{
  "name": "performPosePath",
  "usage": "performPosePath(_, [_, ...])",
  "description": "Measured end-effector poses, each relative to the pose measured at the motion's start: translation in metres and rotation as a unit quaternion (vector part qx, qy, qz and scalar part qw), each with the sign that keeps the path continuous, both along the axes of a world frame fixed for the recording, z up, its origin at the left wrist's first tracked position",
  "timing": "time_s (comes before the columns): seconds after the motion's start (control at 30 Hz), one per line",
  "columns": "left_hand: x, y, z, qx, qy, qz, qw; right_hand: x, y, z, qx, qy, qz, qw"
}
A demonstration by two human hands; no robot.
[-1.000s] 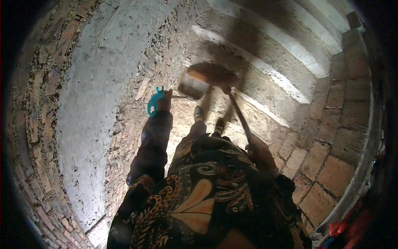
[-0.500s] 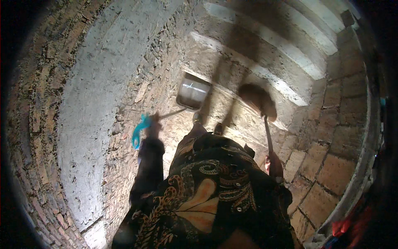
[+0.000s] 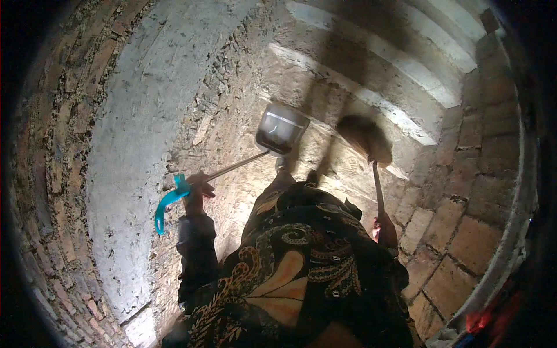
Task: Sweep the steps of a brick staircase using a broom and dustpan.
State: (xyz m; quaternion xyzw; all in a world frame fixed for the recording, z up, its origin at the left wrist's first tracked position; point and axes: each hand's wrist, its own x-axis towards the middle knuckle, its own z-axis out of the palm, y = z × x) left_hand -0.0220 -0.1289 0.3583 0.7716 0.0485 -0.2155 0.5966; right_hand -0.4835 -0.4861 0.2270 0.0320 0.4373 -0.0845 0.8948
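Your one dustpan (image 3: 281, 129) hangs at twelve o'clock over the steps (image 3: 371, 81), its teal-ended handle clenched in your left hand (image 3: 194, 188). One broom (image 3: 364, 138) sits just beside it at one o'clock, your right hand (image 3: 384, 226) gripping its stick.

We look down on pale stone steps (image 3: 371, 87) curving across the top, a grey plastered wall (image 3: 133, 145) rising at left beside rough brickwork (image 3: 52, 174), and tan brick paving (image 3: 464, 232) at right.
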Motion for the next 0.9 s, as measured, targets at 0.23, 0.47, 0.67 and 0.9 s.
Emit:
performPosePath(0.23, [0.006,-0.039,0.039,0.02,-0.057,-0.03,0.998,0.029,0.008,0.037,-0.063,0.068,-0.029,0.995])
performPosePath(0.47, [0.034,-0.063,0.06,-0.019,-0.139,-0.052,0.989,0.042,0.007,0.044,-0.046,0.063,0.023,0.997])
performPosePath(0.67, [0.071,-0.109,0.072,0.003,-0.116,-0.056,0.992,0.051,0.011,0.038,0.0,0.016,0.024,1.0])
performPosePath(0.9, [0.118,-0.159,0.077,0.006,-0.151,-0.061,0.987,0.065,0.019,0.028,0.024,0.039,0.044,0.998])
